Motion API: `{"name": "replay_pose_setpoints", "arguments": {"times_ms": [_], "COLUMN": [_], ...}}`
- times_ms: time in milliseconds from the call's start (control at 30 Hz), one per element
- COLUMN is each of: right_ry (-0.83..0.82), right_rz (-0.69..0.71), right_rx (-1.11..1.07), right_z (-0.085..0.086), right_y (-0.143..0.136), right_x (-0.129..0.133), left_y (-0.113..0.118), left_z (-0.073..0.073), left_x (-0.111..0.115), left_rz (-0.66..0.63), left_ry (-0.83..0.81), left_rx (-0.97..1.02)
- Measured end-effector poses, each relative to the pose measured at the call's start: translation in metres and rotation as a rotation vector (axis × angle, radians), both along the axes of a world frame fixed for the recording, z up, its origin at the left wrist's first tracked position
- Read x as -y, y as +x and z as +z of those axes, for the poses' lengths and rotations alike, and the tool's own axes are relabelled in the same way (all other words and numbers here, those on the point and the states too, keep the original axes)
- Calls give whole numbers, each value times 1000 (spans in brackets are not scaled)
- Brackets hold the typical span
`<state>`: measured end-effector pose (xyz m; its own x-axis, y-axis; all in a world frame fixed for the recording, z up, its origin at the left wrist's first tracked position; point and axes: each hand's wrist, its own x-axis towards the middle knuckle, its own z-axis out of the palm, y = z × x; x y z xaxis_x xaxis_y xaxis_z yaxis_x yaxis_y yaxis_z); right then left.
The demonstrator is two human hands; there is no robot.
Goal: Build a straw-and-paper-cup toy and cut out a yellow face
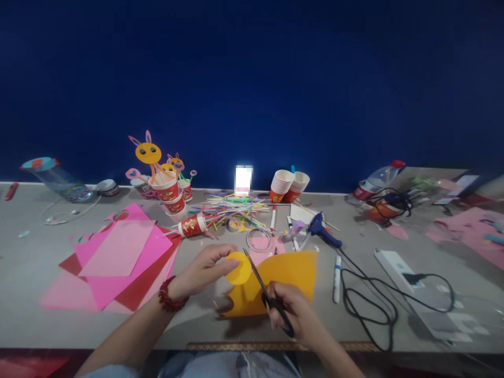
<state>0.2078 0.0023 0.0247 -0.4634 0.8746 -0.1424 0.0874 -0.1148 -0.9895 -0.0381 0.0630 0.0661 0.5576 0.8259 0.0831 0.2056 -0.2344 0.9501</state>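
Between the thumb and fingers of my left hand is a small yellow paper circle. Black-handled scissors are gripped in my right hand, with their blades pointing up and left beside the circle's right edge. Beneath them lies a larger yellow-orange sheet with curved cutouts along its left edge. A beaded red bracelet circles my left wrist.
Pink and red sheets are piled at left. Decorated cups, colourful sticks and stacked paper cups stand or lie behind. A blue glue gun, its cable, a marker and a power strip are at right.
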Motion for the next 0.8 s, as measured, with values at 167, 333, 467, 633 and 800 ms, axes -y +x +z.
{"name": "replay_pose_setpoints", "arguments": {"times_ms": [167, 333, 467, 633, 800], "right_ry": [-22, 8, 80, 141, 126], "right_rz": [1, 5, 1, -5, -11], "right_rx": [-2, -1, 37, 47, 48], "right_z": [-6, -11, -8, -10, -11], "right_y": [-1, 0, 1, 1, 0], "right_x": [-1, -1, -3, -3, -1], "left_y": [0, 1, 1, 1, -1], "left_z": [4, 7, 7, 7, 8], "left_x": [0, -1, -1, -2, -1], "left_rz": [-101, -121, -126, -129, -127], "left_ry": [59, 80, 99, 120, 141], "left_rx": [-19, -46, -57, -66, -127]}}
